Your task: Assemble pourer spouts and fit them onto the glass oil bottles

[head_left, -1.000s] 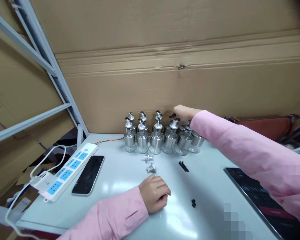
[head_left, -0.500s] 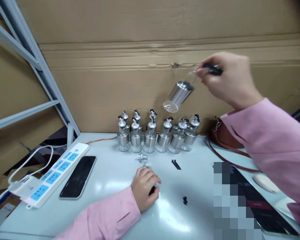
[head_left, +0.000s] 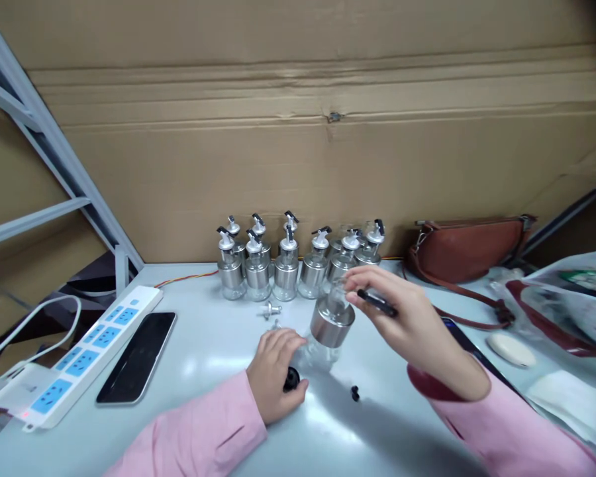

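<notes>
My right hand (head_left: 402, 315) pinches the neck of a glass bottle with a steel band (head_left: 332, 323). The bottle leans slightly, low over the table; whether its base touches is unclear. A slim black piece (head_left: 377, 303) also sticks out of this hand. My left hand (head_left: 277, 377) rests on the table beside the bottle, fingers curled around a black round cap (head_left: 291, 379). Just beyond it lies a small metal spout fitting (head_left: 271, 309). Small black parts (head_left: 355, 393) lie on the near side of the bottle.
Several bottles with flip-top pourers (head_left: 285, 268) stand in rows by the cardboard wall. To the left are a phone (head_left: 136, 358) and a power strip (head_left: 87, 358). A brown bag (head_left: 469, 250), a white mouse (head_left: 511, 349) and a plastic bag (head_left: 571, 298) are on the right.
My right hand has brought the bottle down from in front of the cardboard to near my left hand. The left hand stays around the cap. The view has turned slightly right.
</notes>
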{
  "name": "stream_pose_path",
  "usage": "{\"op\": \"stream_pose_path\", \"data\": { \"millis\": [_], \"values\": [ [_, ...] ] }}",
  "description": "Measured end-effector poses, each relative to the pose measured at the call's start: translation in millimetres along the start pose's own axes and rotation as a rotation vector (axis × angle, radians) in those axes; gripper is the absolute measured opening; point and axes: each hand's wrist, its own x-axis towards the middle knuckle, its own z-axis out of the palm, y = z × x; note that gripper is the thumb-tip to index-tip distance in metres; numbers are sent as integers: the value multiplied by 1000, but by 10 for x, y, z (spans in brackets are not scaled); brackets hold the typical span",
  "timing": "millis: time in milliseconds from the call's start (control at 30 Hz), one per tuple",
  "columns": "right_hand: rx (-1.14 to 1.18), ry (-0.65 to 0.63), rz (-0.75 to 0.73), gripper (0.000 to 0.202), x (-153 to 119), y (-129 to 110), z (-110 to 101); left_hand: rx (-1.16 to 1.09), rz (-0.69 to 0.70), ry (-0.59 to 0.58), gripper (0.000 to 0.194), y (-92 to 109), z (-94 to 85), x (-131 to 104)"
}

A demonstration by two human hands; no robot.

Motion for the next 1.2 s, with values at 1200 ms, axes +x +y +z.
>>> {"op": "stream_pose_path", "data": {
  "millis": [1200],
  "values": [
    [493,-94,129,50,303,171,284,163,140,-97,61,-75,35,-49]
  ]
}}
